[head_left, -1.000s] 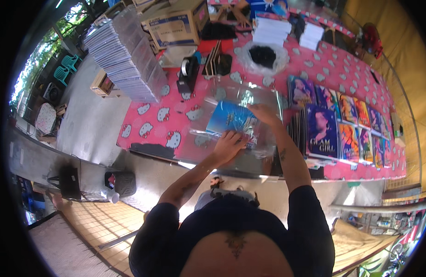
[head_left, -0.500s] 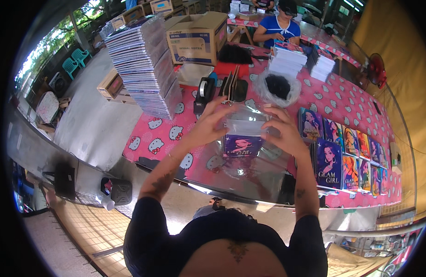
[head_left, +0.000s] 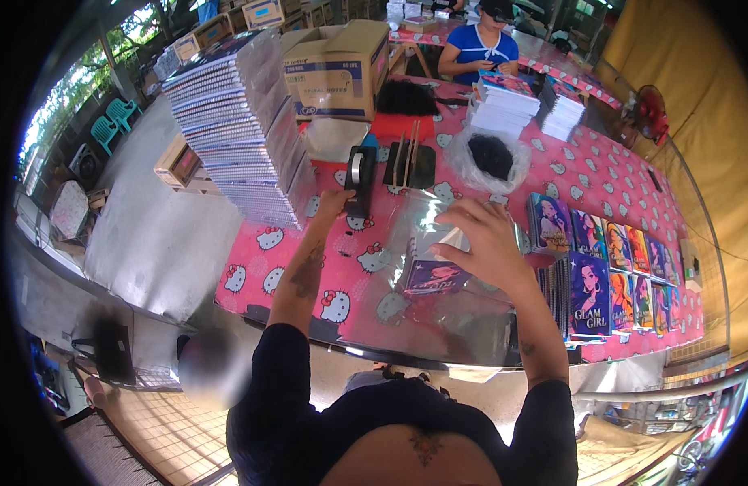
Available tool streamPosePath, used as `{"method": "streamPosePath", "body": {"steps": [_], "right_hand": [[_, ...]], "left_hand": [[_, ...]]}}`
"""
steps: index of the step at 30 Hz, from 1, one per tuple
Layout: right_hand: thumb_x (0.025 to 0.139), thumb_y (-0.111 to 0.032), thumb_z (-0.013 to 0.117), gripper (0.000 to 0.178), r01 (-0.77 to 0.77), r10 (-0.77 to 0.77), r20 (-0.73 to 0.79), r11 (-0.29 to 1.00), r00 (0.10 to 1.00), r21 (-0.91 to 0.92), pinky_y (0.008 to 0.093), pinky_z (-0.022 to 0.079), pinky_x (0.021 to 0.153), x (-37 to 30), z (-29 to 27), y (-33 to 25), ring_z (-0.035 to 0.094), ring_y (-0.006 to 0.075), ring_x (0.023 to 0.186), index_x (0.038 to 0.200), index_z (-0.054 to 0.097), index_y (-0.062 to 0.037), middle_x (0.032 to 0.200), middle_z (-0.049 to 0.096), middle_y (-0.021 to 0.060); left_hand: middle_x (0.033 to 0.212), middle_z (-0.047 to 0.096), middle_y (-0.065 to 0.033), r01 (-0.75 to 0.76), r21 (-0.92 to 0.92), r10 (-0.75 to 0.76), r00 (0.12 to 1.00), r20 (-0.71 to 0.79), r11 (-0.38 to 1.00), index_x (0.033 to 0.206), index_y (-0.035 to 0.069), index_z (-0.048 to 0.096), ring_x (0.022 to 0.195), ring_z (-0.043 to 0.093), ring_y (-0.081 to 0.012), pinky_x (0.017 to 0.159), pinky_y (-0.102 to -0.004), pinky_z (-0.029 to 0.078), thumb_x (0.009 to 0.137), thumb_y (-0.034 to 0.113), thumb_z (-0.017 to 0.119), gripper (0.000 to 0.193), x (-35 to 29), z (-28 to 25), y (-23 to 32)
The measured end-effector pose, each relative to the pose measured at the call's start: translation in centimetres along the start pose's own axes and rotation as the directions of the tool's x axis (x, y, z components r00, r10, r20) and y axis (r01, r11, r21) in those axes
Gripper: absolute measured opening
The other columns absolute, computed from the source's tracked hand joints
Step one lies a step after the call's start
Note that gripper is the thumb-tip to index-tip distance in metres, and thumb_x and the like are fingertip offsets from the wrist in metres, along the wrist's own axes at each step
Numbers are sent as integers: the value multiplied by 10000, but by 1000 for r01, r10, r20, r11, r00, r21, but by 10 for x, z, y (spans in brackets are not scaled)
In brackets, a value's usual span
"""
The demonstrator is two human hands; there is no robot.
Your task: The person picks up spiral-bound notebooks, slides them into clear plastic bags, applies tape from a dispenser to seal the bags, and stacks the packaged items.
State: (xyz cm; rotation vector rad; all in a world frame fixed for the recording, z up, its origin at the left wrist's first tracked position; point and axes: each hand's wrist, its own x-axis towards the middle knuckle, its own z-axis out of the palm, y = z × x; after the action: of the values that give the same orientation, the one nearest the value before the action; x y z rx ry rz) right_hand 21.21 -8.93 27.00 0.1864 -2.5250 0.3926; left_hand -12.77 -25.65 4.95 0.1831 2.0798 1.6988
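One purple notebook lies partly under the spread right grip; left grip unclear.

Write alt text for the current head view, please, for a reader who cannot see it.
A person's left hand is at a black tape dispenser, while the right hand is spread over a purple-covered notebook amid clear plastic. A pink, cat-patterned tablecloth bears a tall stack of spiral notebooks at left and bright-covered notebooks at right.

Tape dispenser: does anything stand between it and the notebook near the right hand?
Nothing solid that I can see. Only pink tablecloth and clear plastic lie between the tape dispenser, with the left hand at its side, and the notebook, partly hidden by the right hand.
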Motion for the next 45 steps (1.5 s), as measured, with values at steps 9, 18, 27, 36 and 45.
{"method": "streamPosePath", "body": {"steps": [9, 18, 27, 36, 45], "right_hand": [[801, -348, 753, 391, -29, 31, 97, 999, 995, -13, 453, 451, 876, 12, 16, -27, 655, 273, 887, 1070, 684, -72, 993, 696, 79], [765, -355, 773, 358, -106, 113, 55, 987, 992, -119, 417, 405, 805, 15, 15, -29, 632, 251, 872, 1013, 722, -103, 905, 658, 27], [730, -380, 778, 350, -115, 136, 209, 987, 968, -112, 430, 396, 917, 8, 14, -11, 650, 248, 929, 980, 741, -138, 888, 691, 32], [673, -301, 852, 389, -120, 121, -34, 993, 992, 17, 404, 386, 987, -54, -20, 14, 558, 262, 1098, 954, 668, -105, 1120, 616, 75], [680, -287, 862, 590, -39, -12, 235, 977, 972, 211, 464, 346, 1095, -88, 41, 81, 432, 311, 1330, 1220, 669, -148, 1461, 450, 125]], "left_hand": [[824, 702, -52, -125, 142, 154, 963, -221, 982, 888, 2, 712, 712, 689, -201, 611, -302, 538, 848, 166, 703, 170, -29, 5, -43], [929, 644, -4, -389, -363, 532, 622, 575, 847, 1040, 41, 634, 860, 590, -86, 771, -258, 480, 917, 49, 650, 124, -150, 11, 101], [1106, 560, -37, -879, -134, 731, 286, 620, 458, 1103, 130, 715, 1091, 525, -171, 900, -309, 442, 893, 153, 714, 211, -159, 36, 140], [1457, 397, -112, -932, 72, 785, 339, 518, 355, 948, 231, 778, 1328, 341, -315, 1094, -452, 263, 831, 188, 760, 126, -173, 99, 132], [1568, 276, -111, -919, 207, 815, 393, 426, 335, 913, 240, 782, 1438, 222, -338, 1127, -484, 211, 775, 150, 801, 166, -181, 128, 109]]}}
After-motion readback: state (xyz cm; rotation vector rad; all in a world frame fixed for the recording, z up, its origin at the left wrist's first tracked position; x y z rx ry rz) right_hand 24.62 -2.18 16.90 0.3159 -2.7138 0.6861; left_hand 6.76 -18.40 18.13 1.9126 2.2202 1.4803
